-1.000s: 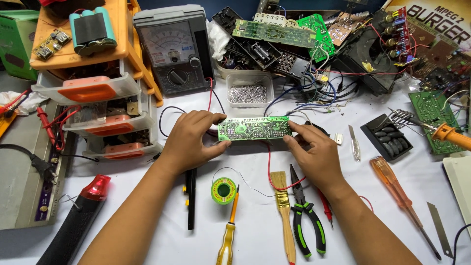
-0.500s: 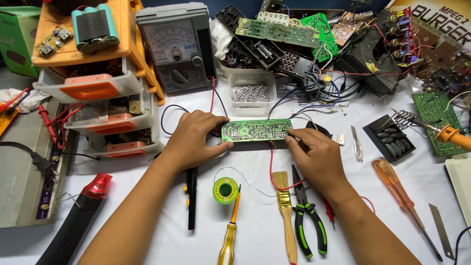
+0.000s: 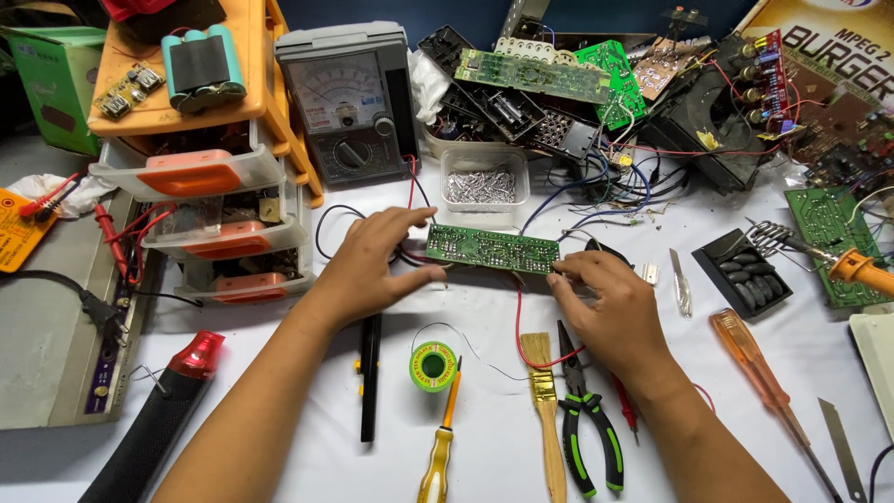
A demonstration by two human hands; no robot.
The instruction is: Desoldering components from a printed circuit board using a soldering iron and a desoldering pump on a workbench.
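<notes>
A long green circuit board lies solder side up on the white bench, with red wires running off under it. My left hand grips its left end, fingers curled over the edge. My right hand pinches its right end from the near side. Just below the board sit a green solder spool, a yellow screwdriver, a small brush and green-handled pliers.
An analog multimeter and orange drawer unit stand at the back left. A clear tub of screws sits behind the board. Scrap boards pile at back right. A soldering iron, orange screwdriver and black tray lie right.
Both hands have kept hold of the board's ends; it has tilted slightly and shifted a little with the hands.
</notes>
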